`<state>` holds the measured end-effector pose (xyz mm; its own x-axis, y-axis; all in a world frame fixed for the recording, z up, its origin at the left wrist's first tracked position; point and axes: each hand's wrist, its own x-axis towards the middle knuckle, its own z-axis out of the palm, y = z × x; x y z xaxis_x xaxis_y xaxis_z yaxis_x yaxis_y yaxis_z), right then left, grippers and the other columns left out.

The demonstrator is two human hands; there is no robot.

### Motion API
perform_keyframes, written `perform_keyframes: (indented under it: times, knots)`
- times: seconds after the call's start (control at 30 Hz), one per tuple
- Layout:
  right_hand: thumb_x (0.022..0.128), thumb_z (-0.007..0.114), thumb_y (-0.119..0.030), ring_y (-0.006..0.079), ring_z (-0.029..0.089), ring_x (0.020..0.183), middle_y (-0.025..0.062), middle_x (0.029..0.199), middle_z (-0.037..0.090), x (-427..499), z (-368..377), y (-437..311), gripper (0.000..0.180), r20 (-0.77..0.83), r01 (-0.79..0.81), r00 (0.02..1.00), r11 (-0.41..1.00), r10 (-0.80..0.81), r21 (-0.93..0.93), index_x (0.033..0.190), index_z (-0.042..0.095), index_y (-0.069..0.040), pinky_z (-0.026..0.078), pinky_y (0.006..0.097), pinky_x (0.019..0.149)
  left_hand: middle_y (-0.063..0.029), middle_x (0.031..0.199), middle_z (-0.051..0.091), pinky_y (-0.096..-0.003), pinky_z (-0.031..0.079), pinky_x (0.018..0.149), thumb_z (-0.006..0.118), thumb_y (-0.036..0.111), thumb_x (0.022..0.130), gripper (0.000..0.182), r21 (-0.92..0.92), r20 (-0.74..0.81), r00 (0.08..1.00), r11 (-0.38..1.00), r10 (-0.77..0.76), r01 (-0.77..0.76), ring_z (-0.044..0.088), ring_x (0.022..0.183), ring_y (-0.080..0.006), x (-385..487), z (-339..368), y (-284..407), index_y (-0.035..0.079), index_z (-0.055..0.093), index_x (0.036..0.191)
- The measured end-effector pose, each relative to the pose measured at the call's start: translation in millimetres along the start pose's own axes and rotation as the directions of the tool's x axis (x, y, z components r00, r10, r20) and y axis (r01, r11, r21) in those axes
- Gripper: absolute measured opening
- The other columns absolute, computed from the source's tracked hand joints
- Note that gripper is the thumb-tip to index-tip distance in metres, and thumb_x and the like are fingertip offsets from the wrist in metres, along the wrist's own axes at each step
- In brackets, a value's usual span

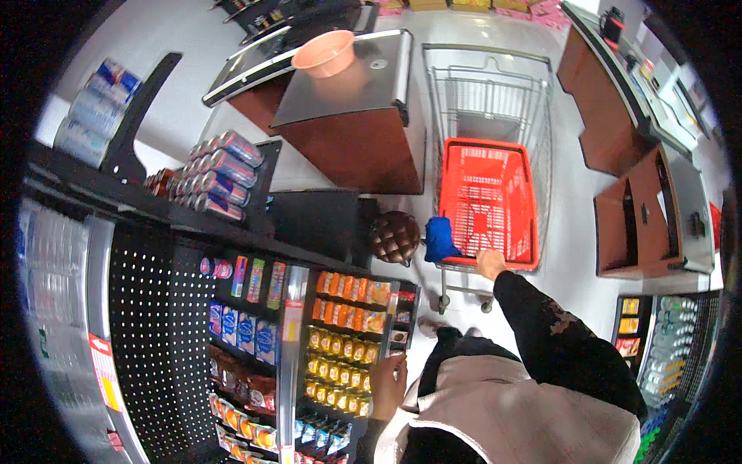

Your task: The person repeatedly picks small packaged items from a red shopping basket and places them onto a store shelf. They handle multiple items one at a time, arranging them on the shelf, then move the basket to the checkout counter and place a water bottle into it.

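Note:
My right hand (491, 264) is closed on the near edge of a red plastic shopping basket (530, 191), which sits at the near end of a metal shopping cart (493, 87). A blue cloth (439, 240) hangs over the basket's near left corner. My left hand (389, 380) is low at my left side, beside shelves of small yellow packets (341, 368) and orange packets (348, 290). Its fingers are partly curled, and whether it touches or holds anything does not show.
A counter (348, 145) with a pink plastic basin (324, 55) stands ahead on the left, near a round brown quilted stool (395, 236). Stacked drink cans (223, 174) top the left shelf. More wooden counters (603, 116) and bottle shelves (669, 348) line the right.

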<state>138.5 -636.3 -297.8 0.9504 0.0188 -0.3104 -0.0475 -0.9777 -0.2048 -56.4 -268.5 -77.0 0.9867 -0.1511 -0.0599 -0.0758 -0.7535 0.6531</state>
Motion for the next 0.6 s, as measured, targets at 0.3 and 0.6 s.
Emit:
perform_keyframes:
  times: [0.3, 0.6]
  knots:
    - [0.086, 0.056, -0.019, 0.0335, 0.074, 0.075, 0.0172, 0.078, 0.074, -37, -3, 9, 0.022, -0.037, -0.047, 0.998, 0.998, 0.046, -0.034, 0.084, 0.075, -0.007, 0.057, 0.0489, 0.062, -0.0182, 0.090, 0.073, -0.0439, 0.054, 0.078, 0.070, 0.005, 0.087, 0.009, -0.015, 0.098, 0.994, 0.999, 0.046, -0.044, 0.070, 0.083, -0.0360, -3, 19, 68, 0.002, 0.074, 0.094]
    - [0.089, 0.053, -0.022, 0.0342, 0.074, 0.077, 0.0160, 0.080, 0.074, -101, 2, 22, 0.024, 0.044, -0.068, 0.997, 0.997, 0.067, 0.032, 0.090, 0.074, -0.011, 0.058, 0.0495, 0.066, -0.0194, 0.101, 0.070, -0.0417, 0.054, 0.079, 0.069, 0.010, 0.093, 0.024, -0.159, 0.036, 0.999, 0.987, -0.020, 0.026, 0.068, 0.087, -0.0318, 39, 55, 75, -0.001, 0.067, 0.114]
